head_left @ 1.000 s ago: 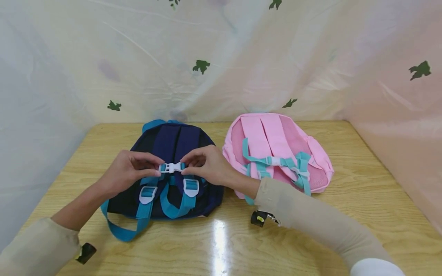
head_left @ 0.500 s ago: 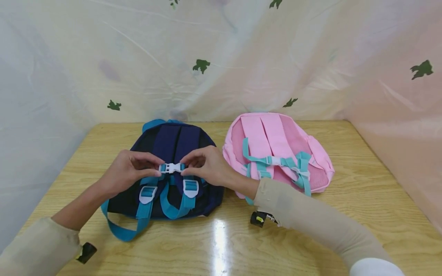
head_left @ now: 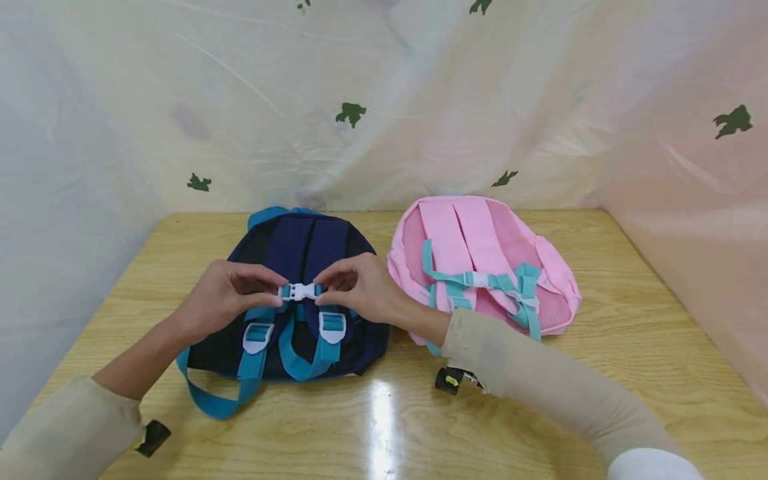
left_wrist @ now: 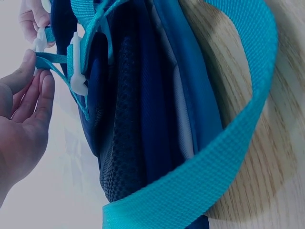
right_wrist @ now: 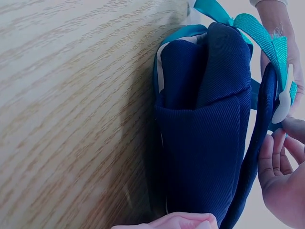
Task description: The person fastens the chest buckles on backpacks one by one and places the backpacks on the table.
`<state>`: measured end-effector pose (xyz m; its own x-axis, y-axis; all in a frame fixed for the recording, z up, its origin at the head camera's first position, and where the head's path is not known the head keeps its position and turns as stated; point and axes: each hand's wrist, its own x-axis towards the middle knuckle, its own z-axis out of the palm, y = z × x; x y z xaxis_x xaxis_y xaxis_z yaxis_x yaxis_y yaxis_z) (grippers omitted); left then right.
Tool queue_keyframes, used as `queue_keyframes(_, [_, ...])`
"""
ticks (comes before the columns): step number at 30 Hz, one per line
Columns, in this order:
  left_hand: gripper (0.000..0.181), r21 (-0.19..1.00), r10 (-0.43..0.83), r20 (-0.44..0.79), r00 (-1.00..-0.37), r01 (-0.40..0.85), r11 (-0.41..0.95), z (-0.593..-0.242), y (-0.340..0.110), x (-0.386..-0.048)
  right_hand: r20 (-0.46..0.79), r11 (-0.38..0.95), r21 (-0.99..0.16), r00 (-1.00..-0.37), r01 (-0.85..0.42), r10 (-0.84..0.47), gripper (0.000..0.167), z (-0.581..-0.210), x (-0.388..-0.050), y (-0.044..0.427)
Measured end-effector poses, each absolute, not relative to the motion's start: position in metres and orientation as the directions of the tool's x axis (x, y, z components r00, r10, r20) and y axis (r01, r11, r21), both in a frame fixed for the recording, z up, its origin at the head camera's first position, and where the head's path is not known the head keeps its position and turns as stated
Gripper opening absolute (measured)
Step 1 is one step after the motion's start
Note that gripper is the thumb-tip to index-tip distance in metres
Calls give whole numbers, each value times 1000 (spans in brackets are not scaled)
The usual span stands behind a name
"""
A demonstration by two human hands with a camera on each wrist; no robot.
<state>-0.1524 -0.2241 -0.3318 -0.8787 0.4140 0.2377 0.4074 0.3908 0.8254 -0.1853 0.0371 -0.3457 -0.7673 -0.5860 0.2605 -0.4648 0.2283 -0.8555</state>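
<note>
A navy backpack lies on the table in the head view, straps upward, with teal webbing and white adjusters. Across its straps is a white side-release buckle, its two halves joined. My left hand pinches the left end of the buckle and its webbing between thumb and fingers. At the opposite end, my right hand pinches the buckle's right side in the same manner. In the left wrist view, the left hand holds teal webbing beside the buckle. The right wrist view shows the right hand beside a padded strap.
Right of the navy backpack lies a pink backpack with mint straps and white buckles. A teal strap loop extends over the wooden table at front left. Pale curtains with green leaf shapes hang behind and beside the table.
</note>
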Motion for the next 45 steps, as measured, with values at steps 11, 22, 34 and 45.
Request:
queue_keyframes(11, [18,824,413,241,-878,410,392,-332,-223,-154,262,208,-867,-771,-452,-580,20,-347,-187,37])
queue_keyframes(22, [18,825,413,222,-883,396,403,-332,-223,-155,277,222,-848,-761,-480,-586,21,-346,-188,37])
queue_keyframes(34, [17,827,430,237,-871,413,381,-334,-221,-156,271,229,-849,-764,-476,-586,21,-347,-189,35])
queue_keyframes(45, [17,825,440,231,-868,414,384,-335,-221,-155,228,242,-868,-780,-434,-582,20,-345,-188,35])
